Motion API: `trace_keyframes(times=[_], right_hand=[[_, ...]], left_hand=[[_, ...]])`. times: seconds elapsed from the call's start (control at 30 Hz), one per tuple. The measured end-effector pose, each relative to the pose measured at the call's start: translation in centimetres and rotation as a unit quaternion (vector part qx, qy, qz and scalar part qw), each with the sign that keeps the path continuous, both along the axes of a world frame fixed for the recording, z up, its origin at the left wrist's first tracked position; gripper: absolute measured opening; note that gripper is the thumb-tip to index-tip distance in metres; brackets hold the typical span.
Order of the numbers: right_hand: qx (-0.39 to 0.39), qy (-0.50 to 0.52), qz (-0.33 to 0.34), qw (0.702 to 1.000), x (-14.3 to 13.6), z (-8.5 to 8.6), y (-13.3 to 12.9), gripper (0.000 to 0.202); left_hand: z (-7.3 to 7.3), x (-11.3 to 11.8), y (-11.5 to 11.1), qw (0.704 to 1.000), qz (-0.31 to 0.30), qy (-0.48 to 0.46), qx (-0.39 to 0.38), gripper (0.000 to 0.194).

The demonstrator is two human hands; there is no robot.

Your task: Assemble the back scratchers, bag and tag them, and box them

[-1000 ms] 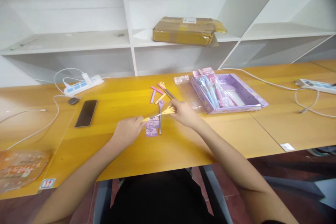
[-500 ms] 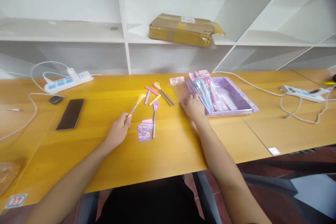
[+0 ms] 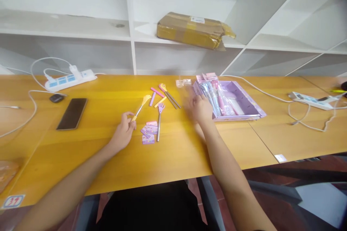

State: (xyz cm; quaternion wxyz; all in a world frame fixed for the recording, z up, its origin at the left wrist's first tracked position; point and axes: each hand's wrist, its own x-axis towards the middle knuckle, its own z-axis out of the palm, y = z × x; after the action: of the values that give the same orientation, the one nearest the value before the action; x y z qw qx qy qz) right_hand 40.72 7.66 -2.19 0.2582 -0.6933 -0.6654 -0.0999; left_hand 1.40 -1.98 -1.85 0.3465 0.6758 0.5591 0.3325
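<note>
My left hand (image 3: 124, 131) is closed on the handle of a yellow back scratcher (image 3: 141, 106), its claw pointing up and right. A purple scratcher (image 3: 159, 122) lies beside small printed cards (image 3: 150, 131). Behind it are two more metal-rod scratchers (image 3: 170, 95) and loose pink, purple and yellow sleeves (image 3: 152, 99). My right hand (image 3: 201, 109), smeared by motion, is at the left edge of a purple box (image 3: 253, 103) that holds bagged blue and pink scratchers (image 3: 217, 97). A clear wrapper (image 3: 183, 82) lies behind that hand; its fingertips are blurred.
A black phone (image 3: 72, 114) and a small black object (image 3: 56, 97) lie at the left, near a white power strip (image 3: 72, 80). Another power strip (image 3: 311, 100) with cables is at the right. A taped carton (image 3: 192, 30) sits on the shelf above.
My left fingers have loosened slightly around the yellow scratcher's handle. My right hand has shifted a little and is more blurred. The whole view has moved slightly.
</note>
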Motion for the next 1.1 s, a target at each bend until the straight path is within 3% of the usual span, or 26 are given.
trace_keyframes(times=[0.13, 0.27, 0.43, 0.5, 0.57, 0.7, 0.8, 0.93, 1.03, 1.1], right_hand=[[-0.001, 0.089, 0.069, 0.994, -0.8, -0.7, -0.4, 0.02], [-0.023, 0.143, 0.095, 0.985, -2.1, -0.6, -0.9, 0.02], [0.081, 0.243, 0.097, 0.962, -5.3, 1.3, -2.7, 0.02], [0.109, 0.264, 0.165, 0.944, -7.4, 2.0, -4.1, 0.019], [0.104, 0.264, 0.276, 0.918, -9.7, 2.5, -6.0, 0.015], [-0.004, 0.237, 0.501, 0.832, -13.9, 2.4, -9.6, 0.003], [-0.064, 0.214, 0.576, 0.786, -15.2, 2.1, -10.9, 0.018], [-0.039, 0.25, 0.57, 0.782, -14.6, 2.1, -10.9, 0.027], [-0.017, 0.314, 0.493, 0.811, -14.1, 1.8, -10.3, 0.014], [-0.064, 0.385, 0.426, 0.816, -14.0, 1.3, -9.9, 0.009]], left_hand=[[0.3, 0.0, -0.2, 0.999, -0.037, 0.029, 0.023, 0.024], [0.4, 0.1, -0.4, 0.998, -0.056, 0.02, 0.024, 0.025], [0.7, 0.2, -0.5, 0.996, -0.081, 0.009, 0.041, 0.028], [1.0, 0.5, -0.7, 0.994, -0.098, 0.004, 0.039, 0.025], [1.2, 0.8, -1.1, 0.992, -0.122, 0.002, 0.034, 0.02], [1.0, 1.7, -2.4, 0.984, -0.171, -0.039, 0.016, 0.032], [0.7, 2.2, -2.9, 0.978, -0.18, -0.102, -0.022, 0.039], [0.7, 2.4, -2.7, 0.969, -0.161, -0.176, -0.057, 0.038], [1.2, 2.1, -2.5, 0.97, -0.129, -0.201, -0.05, 0.03], [1.5, 2.0, -2.5, 0.968, -0.121, -0.212, -0.064, 0.03]])
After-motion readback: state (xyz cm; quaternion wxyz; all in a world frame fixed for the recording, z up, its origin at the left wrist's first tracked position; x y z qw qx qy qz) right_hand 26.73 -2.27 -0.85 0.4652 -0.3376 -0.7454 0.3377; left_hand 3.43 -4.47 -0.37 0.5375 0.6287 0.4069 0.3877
